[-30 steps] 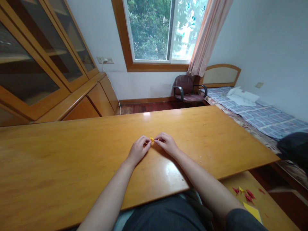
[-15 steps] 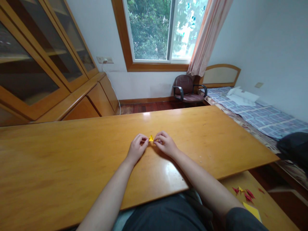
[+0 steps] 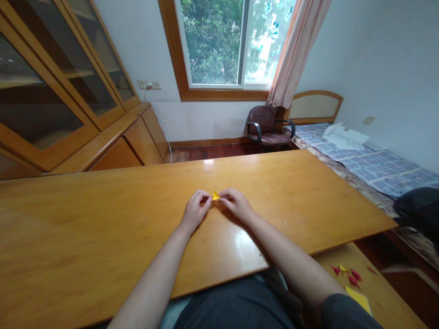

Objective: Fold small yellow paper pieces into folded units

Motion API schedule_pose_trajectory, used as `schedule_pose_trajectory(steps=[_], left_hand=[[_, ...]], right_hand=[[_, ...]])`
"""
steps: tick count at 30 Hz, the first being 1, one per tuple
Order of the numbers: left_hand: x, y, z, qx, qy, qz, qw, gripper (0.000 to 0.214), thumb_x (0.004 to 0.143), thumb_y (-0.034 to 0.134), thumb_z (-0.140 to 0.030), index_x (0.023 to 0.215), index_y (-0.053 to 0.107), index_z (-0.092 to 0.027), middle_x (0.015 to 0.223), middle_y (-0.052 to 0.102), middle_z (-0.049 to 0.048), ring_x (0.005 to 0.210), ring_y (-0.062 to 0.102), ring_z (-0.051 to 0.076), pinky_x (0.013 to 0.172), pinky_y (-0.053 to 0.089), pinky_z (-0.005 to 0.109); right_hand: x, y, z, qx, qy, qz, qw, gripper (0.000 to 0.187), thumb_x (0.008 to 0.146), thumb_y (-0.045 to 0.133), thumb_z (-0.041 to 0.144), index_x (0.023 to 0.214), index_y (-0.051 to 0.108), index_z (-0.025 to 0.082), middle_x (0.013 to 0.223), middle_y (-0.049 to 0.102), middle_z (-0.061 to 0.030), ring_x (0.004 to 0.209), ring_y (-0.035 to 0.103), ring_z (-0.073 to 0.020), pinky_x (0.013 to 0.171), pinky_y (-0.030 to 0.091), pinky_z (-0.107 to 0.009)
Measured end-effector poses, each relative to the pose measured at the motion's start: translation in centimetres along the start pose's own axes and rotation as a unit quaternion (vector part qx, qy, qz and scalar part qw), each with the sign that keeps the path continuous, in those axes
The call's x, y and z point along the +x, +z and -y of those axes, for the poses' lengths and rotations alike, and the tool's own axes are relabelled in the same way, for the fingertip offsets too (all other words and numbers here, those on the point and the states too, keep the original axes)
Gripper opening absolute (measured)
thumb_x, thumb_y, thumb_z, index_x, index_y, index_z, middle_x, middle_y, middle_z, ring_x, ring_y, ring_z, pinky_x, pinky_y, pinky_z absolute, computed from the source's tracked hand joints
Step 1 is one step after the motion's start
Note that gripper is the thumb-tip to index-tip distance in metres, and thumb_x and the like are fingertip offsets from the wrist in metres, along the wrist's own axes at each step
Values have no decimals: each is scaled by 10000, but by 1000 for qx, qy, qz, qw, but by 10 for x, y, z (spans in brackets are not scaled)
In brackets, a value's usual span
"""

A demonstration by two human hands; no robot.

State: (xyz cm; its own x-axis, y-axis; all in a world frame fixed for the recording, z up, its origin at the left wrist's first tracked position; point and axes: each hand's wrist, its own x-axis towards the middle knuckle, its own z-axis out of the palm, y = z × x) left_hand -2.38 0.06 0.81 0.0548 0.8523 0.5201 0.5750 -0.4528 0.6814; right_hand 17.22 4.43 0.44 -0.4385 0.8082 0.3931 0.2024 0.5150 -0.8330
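A small folded piece of yellow paper (image 3: pixel 215 196) is pinched between my two hands, just above the middle of a long wooden table (image 3: pixel 103 214). My left hand (image 3: pixel 194 213) grips its left side with curled fingers. My right hand (image 3: pixel 237 204) grips its right side with fingertips pressed together. Both wrists rest on the tabletop.
Several small red and yellow folded paper pieces (image 3: pixel 348 275) and a yellow sheet (image 3: pixel 359 298) lie on a lower wooden surface at my right. A wooden cabinet with glass doors (image 3: pixel 58 91) stands left, a chair (image 3: pixel 265 127) under the window, a bed (image 3: pixel 363 160) at the right.
The yellow paper has been worked from a flat sliver into a raised pointed shape between my fingertips. My hands stayed in about the same place.
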Motion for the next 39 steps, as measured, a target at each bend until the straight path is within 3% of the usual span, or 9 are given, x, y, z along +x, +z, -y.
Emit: schedule_pose_trajectory(steps=[6,11,20,27,31,34,39], left_hand=[[0,1,-2,2,4,12,1000,123,921,528,-277,852,594,-199,840,612,24,811,588,158,761,496,285],[1,1,-4,4,6,18,1000,114,916,532,-271,856,598,-200,837,615,24,804,589,159,756,496,284],[0,2,-1,-8,-21,17,1000,128,909,541,-286,837,597,-196,832,617,16,801,586,152,760,479,268],[2,3,0,-9,-59,11,998,135,880,560,-298,797,602,-200,798,619,13,767,595,157,726,489,266],[1,7,5,3,-62,24,998,106,865,585,-289,811,597,-199,802,617,10,761,609,155,728,509,276],[-1,9,6,-19,-72,18,997,107,849,606,-264,933,597,-198,874,624,18,776,628,148,716,539,273],[-1,6,0,-22,-5,32,999,166,876,581,-234,1039,606,-214,954,592,30,842,624,142,743,552,273]], right_hand=[[-2,-1,-5,-41,-79,3,996,184,919,539,208,1040,678,219,1050,647,-75,982,622,-162,877,510,-295],[-3,1,-4,-85,-112,20,990,210,932,531,231,1079,681,235,1060,621,-78,959,616,-157,860,499,-269],[-5,2,-2,-192,-91,13,977,179,921,541,234,986,707,211,935,627,-55,792,576,-127,697,438,-209],[-6,2,1,-208,-70,5,976,156,930,550,268,912,701,235,837,640,-19,751,578,-123,647,410,-205],[-6,4,-4,-246,-129,11,961,139,931,558,262,932,694,232,817,640,-19,732,568,-119,647,415,-207],[-5,3,-5,-295,-171,18,940,136,931,564,271,929,689,217,807,641,-25,715,557,-123,629,417,-213],[-5,0,-6,-345,-209,17,915,141,939,554,257,972,683,209,866,658,-46,761,574,-135,656,433,-223]])
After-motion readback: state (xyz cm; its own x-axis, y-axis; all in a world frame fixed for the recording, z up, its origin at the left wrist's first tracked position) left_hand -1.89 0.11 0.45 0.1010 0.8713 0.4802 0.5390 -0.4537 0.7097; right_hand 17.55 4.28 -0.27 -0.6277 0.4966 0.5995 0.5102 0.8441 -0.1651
